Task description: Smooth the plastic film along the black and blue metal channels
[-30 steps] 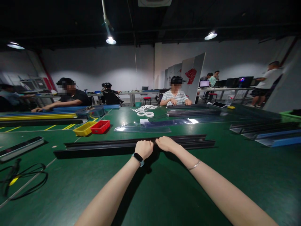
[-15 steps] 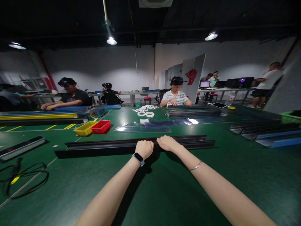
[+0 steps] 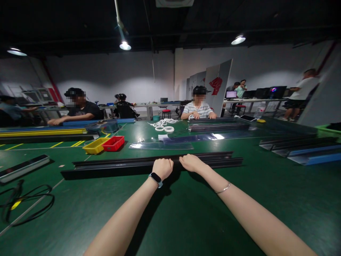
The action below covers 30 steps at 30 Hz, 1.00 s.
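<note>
A long black channel-shaped profile [image 3: 106, 169] lies crosswise on the green table in front of me. My left hand [image 3: 163, 168], below a wristwatch, is closed over the middle of its near side. Just to the right, my right hand [image 3: 191, 163] is also closed on the profile, its wrist in a thin bracelet. A small gap separates the two hands. Their fingertips curl down into the channel and are hidden, so whether they pinch anything else there cannot be seen.
Behind the profile lie clear plastic strips [image 3: 161, 146], a yellow bin [image 3: 96, 146], a red bin [image 3: 114, 143] and white coils [image 3: 164, 128]. Black and blue profiles [image 3: 311, 156] lie right; a cable [image 3: 29, 213] and long device [image 3: 23, 168] left. A co-worker [image 3: 199, 106] sits opposite.
My right hand has slid slightly right along the profile, widening the gap between my hands a little. The left hand and the profile stay in place.
</note>
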Each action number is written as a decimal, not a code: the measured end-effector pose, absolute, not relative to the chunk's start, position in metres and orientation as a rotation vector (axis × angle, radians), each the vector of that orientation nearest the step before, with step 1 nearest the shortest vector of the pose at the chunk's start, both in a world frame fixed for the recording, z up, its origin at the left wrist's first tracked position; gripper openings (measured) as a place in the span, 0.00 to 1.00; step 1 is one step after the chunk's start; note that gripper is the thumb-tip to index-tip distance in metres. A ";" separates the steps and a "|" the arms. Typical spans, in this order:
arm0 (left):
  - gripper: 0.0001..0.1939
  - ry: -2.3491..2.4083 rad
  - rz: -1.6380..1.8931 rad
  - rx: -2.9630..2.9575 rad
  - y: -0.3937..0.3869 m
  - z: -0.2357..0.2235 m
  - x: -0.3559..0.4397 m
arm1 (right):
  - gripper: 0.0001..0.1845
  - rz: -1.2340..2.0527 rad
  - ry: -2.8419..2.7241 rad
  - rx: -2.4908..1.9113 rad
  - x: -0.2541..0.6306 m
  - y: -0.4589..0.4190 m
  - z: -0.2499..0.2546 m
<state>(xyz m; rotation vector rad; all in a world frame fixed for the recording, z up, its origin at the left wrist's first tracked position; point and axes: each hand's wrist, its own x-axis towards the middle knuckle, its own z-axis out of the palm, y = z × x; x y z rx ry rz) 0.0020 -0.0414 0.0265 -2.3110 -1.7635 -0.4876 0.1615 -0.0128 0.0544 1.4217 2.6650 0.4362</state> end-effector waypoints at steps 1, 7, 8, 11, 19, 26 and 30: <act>0.26 -1.772 -0.495 -2.305 -0.042 0.027 0.002 | 0.19 0.432 2.656 1.420 0.162 -0.013 0.055; 0.27 -1.774 -0.487 -2.297 -0.041 0.026 0.002 | 0.19 0.455 2.629 1.444 0.168 -0.013 0.056; 0.27 -1.772 -0.484 -2.296 -0.041 0.026 0.002 | 0.19 0.446 2.633 1.434 0.169 -0.012 0.056; 0.26 -1.772 -0.464 -2.310 -0.041 0.025 0.001 | 0.19 0.444 2.635 1.440 0.174 -0.010 0.056; 0.28 -1.797 -0.510 -2.292 -0.039 0.024 0.002 | 0.21 0.408 2.614 1.484 0.180 -0.009 0.057; 0.27 -1.800 -0.511 -2.298 -0.039 0.024 0.003 | 0.21 0.391 2.580 1.514 0.179 -0.010 0.060; 0.27 -1.800 -0.472 -2.290 -0.039 0.027 0.003 | 0.21 0.416 2.580 1.545 0.181 -0.009 0.060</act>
